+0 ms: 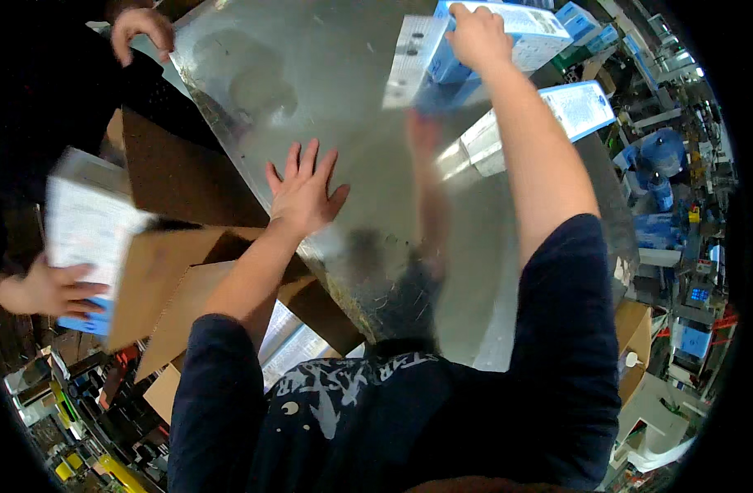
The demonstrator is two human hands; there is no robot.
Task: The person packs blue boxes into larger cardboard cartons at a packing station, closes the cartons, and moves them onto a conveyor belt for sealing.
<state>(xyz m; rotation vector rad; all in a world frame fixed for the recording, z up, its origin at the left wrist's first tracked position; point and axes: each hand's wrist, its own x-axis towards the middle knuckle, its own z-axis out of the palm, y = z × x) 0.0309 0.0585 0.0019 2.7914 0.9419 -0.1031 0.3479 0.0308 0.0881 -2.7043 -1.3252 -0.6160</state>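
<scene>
I'm at the picking-up step: my right hand (478,34) is stretched to the far side of the shiny metal table (327,99), fingers closed over the top of a blue-and-white carton (524,33) in the far-right stack. My left hand (304,193) lies flat on the table — fingers spread wide, holding nothing — bracing me. Next, I judge, calls for a firm grip and a pull back toward the open cardboard box (179,304), near left.
</scene>
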